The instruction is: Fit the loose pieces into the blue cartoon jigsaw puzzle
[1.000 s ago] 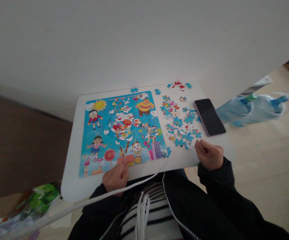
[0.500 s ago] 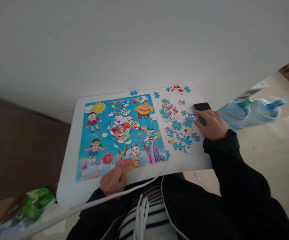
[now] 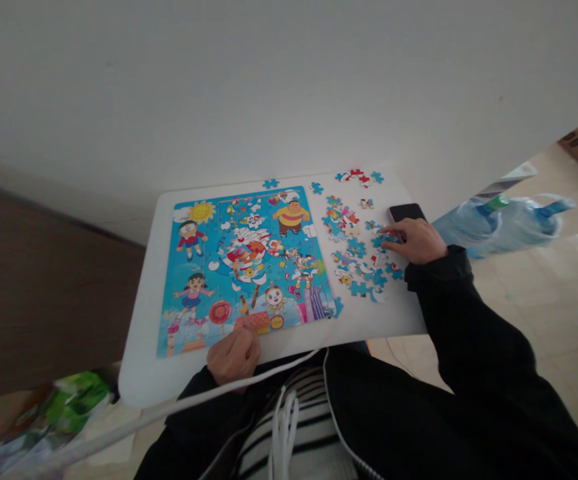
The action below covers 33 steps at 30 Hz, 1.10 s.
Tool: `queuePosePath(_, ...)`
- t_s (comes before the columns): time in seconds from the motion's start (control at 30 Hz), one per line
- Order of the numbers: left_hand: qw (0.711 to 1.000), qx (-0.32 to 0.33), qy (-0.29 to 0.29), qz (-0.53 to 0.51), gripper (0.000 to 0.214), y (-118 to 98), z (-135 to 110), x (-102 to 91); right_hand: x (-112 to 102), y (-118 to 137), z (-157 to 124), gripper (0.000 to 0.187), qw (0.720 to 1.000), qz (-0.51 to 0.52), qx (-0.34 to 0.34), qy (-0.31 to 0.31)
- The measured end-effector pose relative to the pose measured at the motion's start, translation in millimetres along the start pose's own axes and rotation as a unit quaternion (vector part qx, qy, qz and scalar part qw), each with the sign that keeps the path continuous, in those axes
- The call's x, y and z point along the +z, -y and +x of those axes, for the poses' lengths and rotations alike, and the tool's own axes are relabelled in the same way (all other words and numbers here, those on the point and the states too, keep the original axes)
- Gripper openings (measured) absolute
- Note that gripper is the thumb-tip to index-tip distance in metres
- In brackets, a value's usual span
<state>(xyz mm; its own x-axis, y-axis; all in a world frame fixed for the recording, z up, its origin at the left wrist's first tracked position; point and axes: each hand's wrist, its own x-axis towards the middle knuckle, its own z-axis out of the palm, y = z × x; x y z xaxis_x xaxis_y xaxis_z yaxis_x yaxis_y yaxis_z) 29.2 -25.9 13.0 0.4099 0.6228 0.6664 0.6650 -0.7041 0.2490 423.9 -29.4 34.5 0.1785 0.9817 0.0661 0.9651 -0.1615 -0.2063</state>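
A blue cartoon jigsaw puzzle [image 3: 189,267] lies on a small white table; its border is assembled, and many pieces fill the middle. My left hand [image 3: 235,353] rests curled at the puzzle's lower edge, with no object showing in it. To the right of the puzzle, my right hand [image 3: 416,241] reaches over a spread of loose puzzle pieces [image 3: 356,248]. Its thumb and fingertips come together on a small blue puzzle piece [image 3: 385,239], partly hidden by the fingers. A dark phone [image 3: 406,212] lies just behind that hand.
Several stray pieces [image 3: 355,175] lie along the back of the white table [image 3: 141,373], against a pale wall [image 3: 289,87]. A white cable [image 3: 269,369] crosses in front of my body. Large wrapped water bottles [image 3: 483,223] stand on the floor at right.
My right hand has shifted slightly up and left, from beside the phone onto the loose pieces, its fingers now pinching. The view has moved slightly; my left hand stays at the puzzle's edge.
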Motion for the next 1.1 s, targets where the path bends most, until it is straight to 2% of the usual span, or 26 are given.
queuePosePath(0.13,1.0,0.013,-0.003,-0.004,0.044,1.5,-0.1,0.2,-3.4,-2.5,3.1,0.024,0.995,0.085,0.054,0.018)
queuePosePath(0.23,1.0,0.021,-0.005,-0.017,0.044,1.3,0.6,0.3,-6.5,-3.4,6.5,0.03,0.977,0.182,0.089,0.062)
queuePosePath(0.3,1.0,0.014,-0.008,-0.025,0.045,0.4,1.3,0.4,-9.2,-2.7,9.2,0.036,0.968,0.215,0.108,0.066)
queuePosePath(0.4,0.999,0.007,-0.009,-0.031,0.045,-1.2,2.2,-0.4,-13.6,0.0,12.6,0.04,0.975,0.182,0.124,0.033)
queuePosePath(0.63,0.998,0.02,0.015,-0.056,0.044,-0.2,4.8,-2.8,-21.7,2.0,11.3,0.035,0.978,0.097,0.184,-0.003)
queuePosePath(0.87,0.997,0.063,-0.022,-0.049,0.044,1.4,7.0,2.1,-34.3,-8.4,-9.4,0.027,0.972,0.07,0.218,-0.058)
queuePosePath(0.97,0.995,0.071,-0.01,-0.063,0.044,0.2,9.0,1.7,-36.5,6.3,-26.4,0.03,0.964,0.173,0.19,-0.067)
queuePosePath(1.03,0.996,0.07,0.0,-0.053,0.044,-1.7,10.2,1.8,-31.9,29.6,-39.0,0.03,0.947,0.272,0.158,-0.066)
queuePosePath(1.1,0.997,0.064,0.007,-0.04,0.043,-4.0,10.0,3.4,-21.7,60.5,-50.4,0.028,0.931,0.345,0.117,-0.029)
